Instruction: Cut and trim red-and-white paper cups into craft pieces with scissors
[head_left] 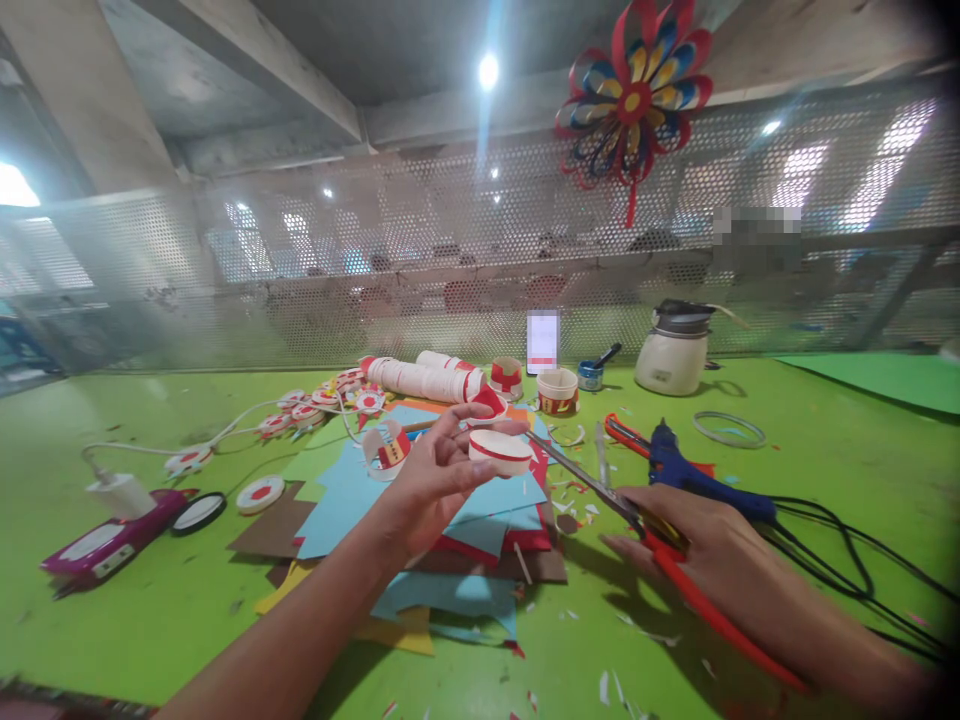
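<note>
The left hand [435, 470] is pinching a shallow, round, white paper cup base with a red rim band [501, 457] between thumb and fingers, above stacked coloured paper sheets [345, 505]. Its flat face is turning upward, its wider axis running left to right. The right hand [712, 540] is gripping red-handled metal scissors [634, 513], their long axis slanting forward-left, tips pointing near the base.

On your green worktop [150, 620], locate the white kettle [671, 360] and upright phone [543, 342] near the perforated screen [420, 230], the purple power strip [112, 540] at your left. Above: a multicoloured flower ornament [634, 102].
</note>
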